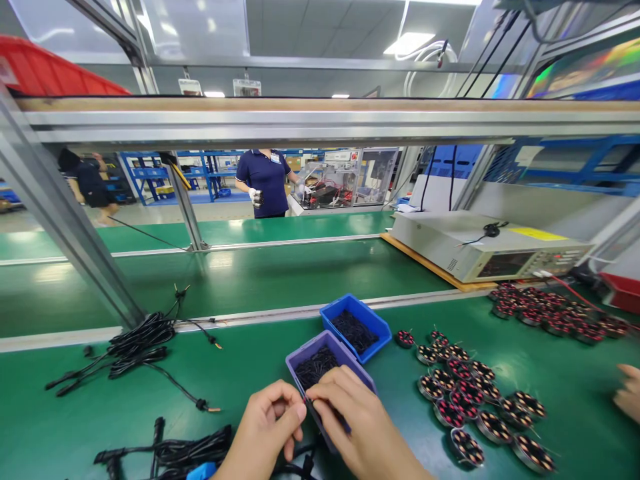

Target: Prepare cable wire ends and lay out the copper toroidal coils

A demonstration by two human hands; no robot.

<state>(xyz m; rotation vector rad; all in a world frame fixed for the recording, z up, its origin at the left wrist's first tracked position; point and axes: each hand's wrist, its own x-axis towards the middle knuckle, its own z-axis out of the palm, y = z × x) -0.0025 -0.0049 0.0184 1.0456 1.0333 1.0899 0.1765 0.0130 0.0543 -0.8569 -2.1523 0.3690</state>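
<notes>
At bottom center, left hand [274,421] and right hand [350,410] curl close together at the purple bin [353,365] — I cannot tell whether each grip is clamped on anything. Black pieces [315,367] lie inside it; just beyond sits a blue bin [382,336] — 1 person [265,183] stands upper center.

Green flat-topped workbench [255,350] carries bundled black cables [145,337] at left. Centre: blue rectangular plastic bin [379,341], purple rectangular plastic bin [351,362]. Right: round red-and-copper wound coils [466,405].

Purple bin [310,349] smooth plastic; tabletop [250,357] glossy; crossbar [320,124] satin metal; shirt [266,181] cloth.
</notes>
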